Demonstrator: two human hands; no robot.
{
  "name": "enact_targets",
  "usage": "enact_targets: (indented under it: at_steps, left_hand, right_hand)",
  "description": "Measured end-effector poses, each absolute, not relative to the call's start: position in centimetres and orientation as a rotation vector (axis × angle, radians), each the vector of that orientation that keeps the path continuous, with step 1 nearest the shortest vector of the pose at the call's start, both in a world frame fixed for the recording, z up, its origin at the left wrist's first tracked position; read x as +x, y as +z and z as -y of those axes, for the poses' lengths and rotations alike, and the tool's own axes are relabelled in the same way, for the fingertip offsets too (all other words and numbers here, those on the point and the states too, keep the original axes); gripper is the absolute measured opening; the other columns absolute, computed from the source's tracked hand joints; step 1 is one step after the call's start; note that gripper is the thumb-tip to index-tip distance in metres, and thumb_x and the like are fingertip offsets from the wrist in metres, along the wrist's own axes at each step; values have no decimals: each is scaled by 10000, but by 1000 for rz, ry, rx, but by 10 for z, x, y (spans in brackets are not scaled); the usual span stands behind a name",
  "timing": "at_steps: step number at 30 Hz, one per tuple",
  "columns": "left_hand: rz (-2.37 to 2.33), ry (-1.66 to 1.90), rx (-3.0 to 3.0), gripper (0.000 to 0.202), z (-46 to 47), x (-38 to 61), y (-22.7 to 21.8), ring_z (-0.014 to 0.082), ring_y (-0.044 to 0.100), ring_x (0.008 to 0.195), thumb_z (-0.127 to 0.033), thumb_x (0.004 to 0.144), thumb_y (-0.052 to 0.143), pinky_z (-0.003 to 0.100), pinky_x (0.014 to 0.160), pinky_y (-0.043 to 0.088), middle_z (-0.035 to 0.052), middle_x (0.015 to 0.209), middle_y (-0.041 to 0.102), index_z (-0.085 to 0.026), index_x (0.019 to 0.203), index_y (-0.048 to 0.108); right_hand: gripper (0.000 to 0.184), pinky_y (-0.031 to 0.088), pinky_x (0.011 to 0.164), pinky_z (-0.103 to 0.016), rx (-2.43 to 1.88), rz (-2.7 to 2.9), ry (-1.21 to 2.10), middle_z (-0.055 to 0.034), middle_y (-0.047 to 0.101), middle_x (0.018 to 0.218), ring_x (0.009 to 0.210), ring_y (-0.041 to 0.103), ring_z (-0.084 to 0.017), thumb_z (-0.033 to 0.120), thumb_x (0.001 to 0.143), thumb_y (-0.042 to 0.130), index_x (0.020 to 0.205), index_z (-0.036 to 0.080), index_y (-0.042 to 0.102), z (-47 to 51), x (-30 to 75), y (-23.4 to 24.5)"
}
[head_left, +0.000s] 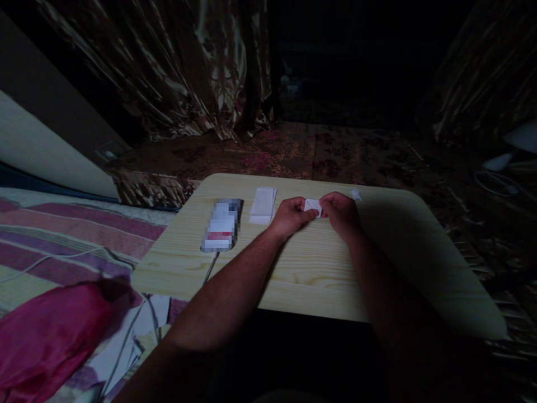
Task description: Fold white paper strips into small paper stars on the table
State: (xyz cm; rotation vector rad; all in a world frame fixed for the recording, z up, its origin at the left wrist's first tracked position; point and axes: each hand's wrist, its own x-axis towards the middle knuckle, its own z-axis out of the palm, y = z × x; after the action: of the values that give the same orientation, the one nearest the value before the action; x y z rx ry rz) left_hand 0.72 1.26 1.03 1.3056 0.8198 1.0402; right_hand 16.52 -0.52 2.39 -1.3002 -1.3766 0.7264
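Between both my hands is a small folded piece of white paper [312,207], raised a little over the wooden table [319,280]. My left hand [289,217] pinches its left side, with the thumb lying across the front. At the paper's right edge, my right hand [340,212] grips with thumb and fingers closed. A stack of white paper sheets [263,204] lies just left of my left hand. Beyond my right hand rests a small white scrap [356,194]. The fingertips behind the folded paper are hidden.
A phone [222,224], its screen blurred, lies on the table's left with a cable [211,268] running off the near edge. Left of the table, a striped bed [84,235] carries a pink bag-like item [54,330] and loose papers. Patterned curtains [201,67] hang behind; a lamp stands at far right.
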Motion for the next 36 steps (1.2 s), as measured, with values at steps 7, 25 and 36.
enact_targets:
  at_steps: [7,25,36]
  left_hand:
    - [-873,1080,1283,291,-15,8,11,58,425,466,-351,622,767,208,455,282,-31,580,551,-148,693,571]
    - [-892,1071,1344,286,-16,7,10,71,456,505,-393,687,712,215,490,309,-15,603,575,-143,694,572]
    - [-943,1102,1457,259,-13,7,10,74,445,518,-386,713,677,215,495,316,-7,633,595,-138,705,604]
  right_hand:
    - [206,389,486,-231,-1331,1383,764,15,588,555,499,535,-122,375,760,598,763,171,628,9,162,29]
    - [207,399,519,-239,-1347,1501,688,0,605,598,537,539,-124,362,777,576,764,162,631,9,162,26]
    - [177,410,532,-240,-1347,1525,668,-4,618,636,575,561,-136,335,783,555,772,177,634,9,159,23]
